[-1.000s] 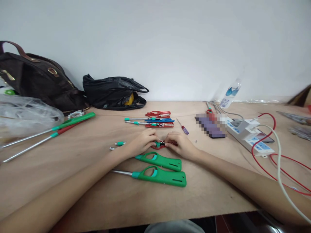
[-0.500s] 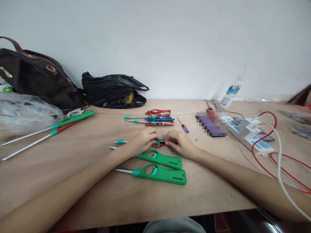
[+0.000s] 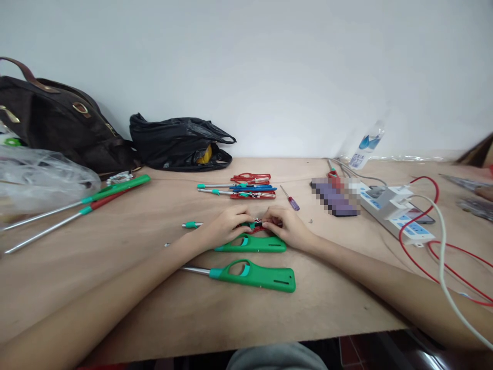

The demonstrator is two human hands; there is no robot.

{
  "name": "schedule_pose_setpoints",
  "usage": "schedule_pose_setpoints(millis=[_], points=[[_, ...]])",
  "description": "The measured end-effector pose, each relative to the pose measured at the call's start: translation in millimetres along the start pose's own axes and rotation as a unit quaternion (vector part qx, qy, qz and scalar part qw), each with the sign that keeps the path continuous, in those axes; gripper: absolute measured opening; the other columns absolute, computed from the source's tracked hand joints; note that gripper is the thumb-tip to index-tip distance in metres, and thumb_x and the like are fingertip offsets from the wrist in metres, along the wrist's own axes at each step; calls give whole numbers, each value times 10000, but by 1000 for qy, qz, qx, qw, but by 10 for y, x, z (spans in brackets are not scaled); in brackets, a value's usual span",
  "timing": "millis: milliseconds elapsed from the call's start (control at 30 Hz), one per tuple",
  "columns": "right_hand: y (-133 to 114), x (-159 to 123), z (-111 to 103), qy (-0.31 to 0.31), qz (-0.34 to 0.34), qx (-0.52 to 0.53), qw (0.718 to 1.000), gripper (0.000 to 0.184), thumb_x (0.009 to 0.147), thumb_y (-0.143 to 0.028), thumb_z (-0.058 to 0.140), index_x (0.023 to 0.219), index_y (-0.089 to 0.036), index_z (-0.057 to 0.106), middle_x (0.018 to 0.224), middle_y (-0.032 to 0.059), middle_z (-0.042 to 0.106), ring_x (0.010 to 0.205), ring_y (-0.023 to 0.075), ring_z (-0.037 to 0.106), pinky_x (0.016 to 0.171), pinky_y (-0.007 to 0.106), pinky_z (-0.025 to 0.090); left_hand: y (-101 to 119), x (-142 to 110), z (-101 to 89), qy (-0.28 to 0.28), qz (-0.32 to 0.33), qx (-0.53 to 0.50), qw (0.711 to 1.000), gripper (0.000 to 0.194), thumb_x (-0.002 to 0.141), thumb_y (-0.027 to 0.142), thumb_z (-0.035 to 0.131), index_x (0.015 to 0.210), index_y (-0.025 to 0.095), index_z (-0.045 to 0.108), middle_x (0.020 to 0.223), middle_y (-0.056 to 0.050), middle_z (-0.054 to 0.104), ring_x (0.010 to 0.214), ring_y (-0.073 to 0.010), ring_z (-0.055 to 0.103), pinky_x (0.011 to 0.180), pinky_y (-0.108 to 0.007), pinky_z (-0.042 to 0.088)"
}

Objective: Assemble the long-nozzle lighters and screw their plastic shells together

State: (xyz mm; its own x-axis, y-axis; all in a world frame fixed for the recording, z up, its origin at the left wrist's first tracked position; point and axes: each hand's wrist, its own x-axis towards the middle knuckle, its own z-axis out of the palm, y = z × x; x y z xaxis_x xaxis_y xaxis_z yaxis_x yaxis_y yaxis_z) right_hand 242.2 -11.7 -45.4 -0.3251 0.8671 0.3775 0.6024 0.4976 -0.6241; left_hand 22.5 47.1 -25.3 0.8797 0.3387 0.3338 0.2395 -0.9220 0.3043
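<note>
Left hand (image 3: pixel 233 226) and right hand (image 3: pixel 288 226) pinch an opened red lighter (image 3: pixel 260 229); crinkled black bag (image 3: pixel 173 141), yellow item (image 3: pixel 205 155) inside, at desk's far edge (image 3: pixel 277 159).

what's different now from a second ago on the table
The upper green lighter has shifted away from the person, closer to the opened red lighter, and turned so its handle lies nearly level across the view. No clear new grip or release shows. The left hand and right hand stay at the red lighter; the lower green lighter and screwdriver stayed put.
</note>
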Motion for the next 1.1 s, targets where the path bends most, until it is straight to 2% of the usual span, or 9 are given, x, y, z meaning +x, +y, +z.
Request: schedule_pose_setpoints(millis=[267, 433, 767, 1100], points=[[14, 8, -4, -6, 6, 17, 1000, 86, 846, -144, 570, 766, -170, 583, 661, -16, 533, 615, 123, 466, 571, 245, 362, -6, -3, 6, 21, 13, 9, 1000, 128, 899, 185, 558, 994, 156, 638, 952, -66, 619, 878, -189, 571, 764, -274, 438], [-3, 5, -3, -1, 3, 22, 1000, 78, 837, -140, 582, 765, -168, 586, 668, -13, 537, 619, 125, 467, 570, 247, 362, 11, 9, 18, 20, 5, -7, 1000, 86, 898, 161, 547, 930, 157, 626, 889, -48, 616, 830, -177, 578, 732, -262, 434], [-15, 1, 4, 6, 11, 41, 999, 95, 832, -135, 580, 746, -174, 570, 652, -21, 514, 609, 122, 456, 558, 243, 360, 34, -23, 34, 45, 28, 16, 998, 144, 931, 157, 471, 967, 157, 611, 935, -55, 606, 834, -162, 576, 744, -252, 446], [-25, -7, 16, 8, 13, 28, 999, 78, 821, -125, 584, 760, -173, 581, 682, -10, 540, 622, 127, 470, 574, 253, 368, 50, -10, 19, 41, 15, 41, 998, 120, 895, 130, 537, 989, 151, 607, 934, -55, 583, 860, -175, 560, 758, -262, 447]])
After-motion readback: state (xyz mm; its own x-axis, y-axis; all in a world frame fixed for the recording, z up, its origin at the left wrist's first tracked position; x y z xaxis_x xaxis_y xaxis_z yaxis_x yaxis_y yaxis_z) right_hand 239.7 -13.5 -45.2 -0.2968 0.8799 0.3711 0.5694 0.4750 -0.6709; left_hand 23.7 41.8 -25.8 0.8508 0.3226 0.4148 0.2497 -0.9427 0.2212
